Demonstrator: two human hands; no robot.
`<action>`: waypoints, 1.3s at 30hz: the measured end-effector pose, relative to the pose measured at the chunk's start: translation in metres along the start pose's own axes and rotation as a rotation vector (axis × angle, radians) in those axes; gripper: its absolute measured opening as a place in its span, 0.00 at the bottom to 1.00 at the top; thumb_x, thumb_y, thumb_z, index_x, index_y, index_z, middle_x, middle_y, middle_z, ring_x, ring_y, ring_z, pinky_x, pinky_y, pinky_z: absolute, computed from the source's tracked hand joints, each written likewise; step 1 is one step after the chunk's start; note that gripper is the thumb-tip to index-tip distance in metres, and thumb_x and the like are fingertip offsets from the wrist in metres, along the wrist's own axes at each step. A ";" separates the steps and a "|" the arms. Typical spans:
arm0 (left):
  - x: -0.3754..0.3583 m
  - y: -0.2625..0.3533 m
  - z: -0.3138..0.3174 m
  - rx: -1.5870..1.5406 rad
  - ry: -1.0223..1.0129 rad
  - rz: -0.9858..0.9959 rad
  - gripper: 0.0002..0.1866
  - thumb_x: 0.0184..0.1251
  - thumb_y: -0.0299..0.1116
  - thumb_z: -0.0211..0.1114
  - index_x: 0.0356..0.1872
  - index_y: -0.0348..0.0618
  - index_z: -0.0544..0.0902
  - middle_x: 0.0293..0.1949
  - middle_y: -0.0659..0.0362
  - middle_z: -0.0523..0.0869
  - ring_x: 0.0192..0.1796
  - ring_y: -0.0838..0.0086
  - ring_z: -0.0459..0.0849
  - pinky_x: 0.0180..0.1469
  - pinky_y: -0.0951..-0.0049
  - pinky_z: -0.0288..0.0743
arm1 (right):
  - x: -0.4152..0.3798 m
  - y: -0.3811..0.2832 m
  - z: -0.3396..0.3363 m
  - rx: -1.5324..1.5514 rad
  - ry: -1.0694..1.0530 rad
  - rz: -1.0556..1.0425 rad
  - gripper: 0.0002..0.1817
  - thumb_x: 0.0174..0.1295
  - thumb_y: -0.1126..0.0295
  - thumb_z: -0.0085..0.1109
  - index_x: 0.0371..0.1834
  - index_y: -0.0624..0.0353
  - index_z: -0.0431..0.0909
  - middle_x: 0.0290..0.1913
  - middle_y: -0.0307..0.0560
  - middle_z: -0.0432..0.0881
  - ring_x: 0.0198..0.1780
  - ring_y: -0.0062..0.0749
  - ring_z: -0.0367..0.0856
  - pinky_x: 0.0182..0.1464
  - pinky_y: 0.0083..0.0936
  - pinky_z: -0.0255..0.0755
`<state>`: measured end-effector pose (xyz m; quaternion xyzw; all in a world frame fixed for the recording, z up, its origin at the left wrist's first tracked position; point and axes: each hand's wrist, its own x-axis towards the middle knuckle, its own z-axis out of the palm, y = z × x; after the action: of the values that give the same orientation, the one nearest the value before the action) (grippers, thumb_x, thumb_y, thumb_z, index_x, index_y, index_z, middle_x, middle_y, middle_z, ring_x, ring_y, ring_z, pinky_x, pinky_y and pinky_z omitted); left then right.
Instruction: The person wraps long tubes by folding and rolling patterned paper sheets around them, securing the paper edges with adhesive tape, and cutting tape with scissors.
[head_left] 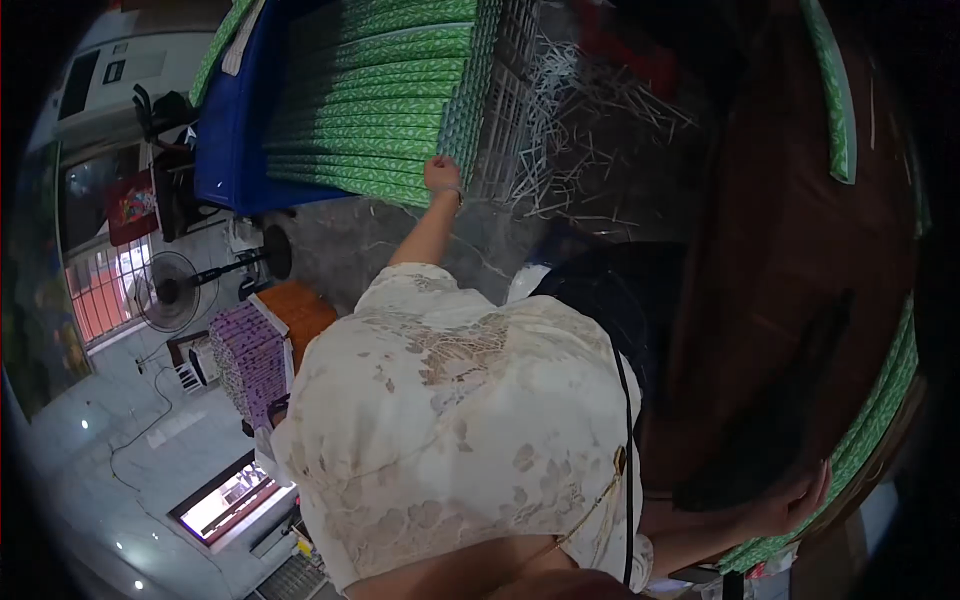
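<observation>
My left hand (442, 174) reaches forward, its fingers curled at the near corner of a tall stack of green leaf-patterned pieces (365, 130). The pieces lie in long, flat layers beside a blue bin wall (228, 140). Low at the right, my right hand (795, 508) rests by the edge of a dark brown surface (770, 300), fingers stretched out and partly in shadow. Just outside that hand runs a long green patterned strip (868, 440). Another green strip (832, 100) with a pale edge lies farther up on the brown surface.
A grey slatted crate (505, 100) stands beside the stack, with white paper-like shreds (570, 130) scattered on the floor. To the left are a standing fan (172, 290), a purple patterned stack (248, 355) and an orange-brown box (297, 318).
</observation>
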<state>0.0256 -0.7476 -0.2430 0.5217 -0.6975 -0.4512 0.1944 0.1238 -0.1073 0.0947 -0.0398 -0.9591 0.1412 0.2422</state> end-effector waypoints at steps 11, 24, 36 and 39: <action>0.183 0.085 0.011 1.007 0.104 0.010 0.18 0.55 0.46 0.61 0.41 0.44 0.80 0.42 0.52 0.82 0.44 0.63 0.82 0.42 0.65 0.76 | 0.042 -0.022 0.022 -0.034 -0.162 -0.153 0.16 0.70 0.68 0.38 0.54 0.60 0.72 0.56 0.50 0.70 0.57 0.41 0.71 0.55 0.34 0.76; 0.214 0.091 0.033 1.612 -0.420 0.357 0.20 0.43 0.43 0.70 0.41 0.53 0.83 0.47 0.62 0.81 0.44 0.67 0.81 0.47 0.67 0.74 | 0.038 -0.029 0.021 -0.130 -0.219 -0.138 0.15 0.69 0.71 0.39 0.54 0.60 0.72 0.57 0.49 0.70 0.58 0.40 0.71 0.56 0.33 0.75; 0.126 0.125 -0.012 -0.660 -0.435 -0.588 0.17 0.56 0.33 0.65 0.42 0.34 0.74 0.42 0.50 0.79 0.40 0.60 0.79 0.42 0.70 0.79 | 0.020 -0.003 0.009 -0.058 -0.156 -0.152 0.15 0.69 0.74 0.39 0.55 0.62 0.71 0.57 0.51 0.70 0.58 0.42 0.70 0.57 0.35 0.74; 0.036 0.153 -0.013 -1.026 -0.968 -0.380 0.07 0.56 0.28 0.64 0.34 0.39 0.77 0.38 0.55 0.82 0.43 0.68 0.81 0.47 0.70 0.78 | 0.022 -0.004 0.011 -0.074 -0.157 -0.178 0.15 0.69 0.74 0.40 0.55 0.63 0.71 0.57 0.53 0.70 0.58 0.43 0.71 0.57 0.35 0.75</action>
<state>-0.0634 -0.7777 -0.1159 0.2190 -0.3037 -0.9272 0.0024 0.0987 -0.1111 0.0969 0.0476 -0.9794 0.0866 0.1761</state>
